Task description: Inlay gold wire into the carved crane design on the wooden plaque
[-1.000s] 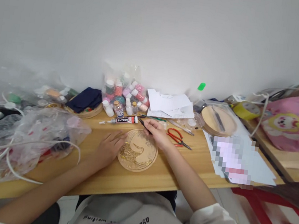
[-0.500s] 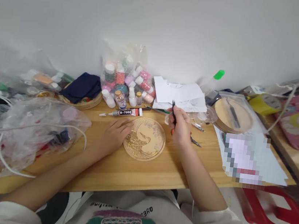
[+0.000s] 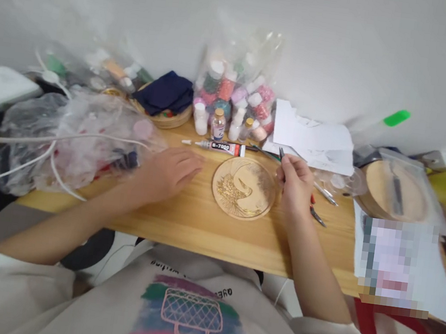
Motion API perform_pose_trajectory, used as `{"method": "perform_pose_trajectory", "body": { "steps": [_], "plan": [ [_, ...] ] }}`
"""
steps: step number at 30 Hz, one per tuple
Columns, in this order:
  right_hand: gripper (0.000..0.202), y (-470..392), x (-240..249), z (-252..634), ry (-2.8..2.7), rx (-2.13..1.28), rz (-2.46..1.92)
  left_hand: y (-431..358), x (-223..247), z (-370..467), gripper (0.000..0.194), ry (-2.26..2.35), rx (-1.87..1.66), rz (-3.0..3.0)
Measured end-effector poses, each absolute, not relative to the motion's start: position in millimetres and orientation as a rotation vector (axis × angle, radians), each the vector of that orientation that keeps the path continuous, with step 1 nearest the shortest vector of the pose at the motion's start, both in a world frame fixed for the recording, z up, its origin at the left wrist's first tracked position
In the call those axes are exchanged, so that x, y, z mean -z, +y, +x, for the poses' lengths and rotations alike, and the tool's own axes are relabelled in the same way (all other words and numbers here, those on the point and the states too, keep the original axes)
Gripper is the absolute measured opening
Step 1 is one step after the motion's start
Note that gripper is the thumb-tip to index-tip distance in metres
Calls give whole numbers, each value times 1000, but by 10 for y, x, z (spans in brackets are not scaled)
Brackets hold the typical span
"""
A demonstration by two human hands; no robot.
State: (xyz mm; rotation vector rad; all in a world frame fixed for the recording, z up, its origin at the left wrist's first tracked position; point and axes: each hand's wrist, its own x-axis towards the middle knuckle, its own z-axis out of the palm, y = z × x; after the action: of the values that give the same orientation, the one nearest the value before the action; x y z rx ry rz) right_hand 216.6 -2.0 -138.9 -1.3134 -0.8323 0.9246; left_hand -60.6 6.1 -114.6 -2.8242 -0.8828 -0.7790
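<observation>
A round wooden disc [image 3: 257, 204] lies flat on the table, bearing a crane-like bird partly worked in gold wire. Just right of it, my right hand [image 3: 297, 186] is closed on black tweezers [image 3: 281, 153], whose tips point up and away from me. My left hand [image 3: 168, 173] is left of the disc and apart from it, fingers stretched out, somewhat blurred and holding nothing. Behind the disc lies a B-7000 glue tube [image 3: 222, 147], its nozzle pointing left. A small red-handled tool with dark metal jaws [image 3: 317, 218] rests beyond my right wrist.
Bottles and jars of coloured bits [image 3: 218, 125] crowd the back, some inside a clear bag. Crumpled plastic bags [image 3: 88, 133] and white cables cover the left. White papers [image 3: 313, 138], a wooden hoop [image 3: 373, 181] and a pen-like tool [image 3: 326, 194] lie on the right.
My left hand has come away from the disc's edge and moved left. The right hand still holds the tweezers beside the disc. The whole view has shifted, so things appear farther right.
</observation>
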Motion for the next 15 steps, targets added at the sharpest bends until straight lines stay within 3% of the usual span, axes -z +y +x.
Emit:
{"method": "perform_pose_trajectory", "body": {
  "steps": [15],
  "plan": [
    [8, -5, 1626, 2021, -1151, -582, -1304, -649, 996, -1220, 20, -1042, 769, -2442]
  ]
}}
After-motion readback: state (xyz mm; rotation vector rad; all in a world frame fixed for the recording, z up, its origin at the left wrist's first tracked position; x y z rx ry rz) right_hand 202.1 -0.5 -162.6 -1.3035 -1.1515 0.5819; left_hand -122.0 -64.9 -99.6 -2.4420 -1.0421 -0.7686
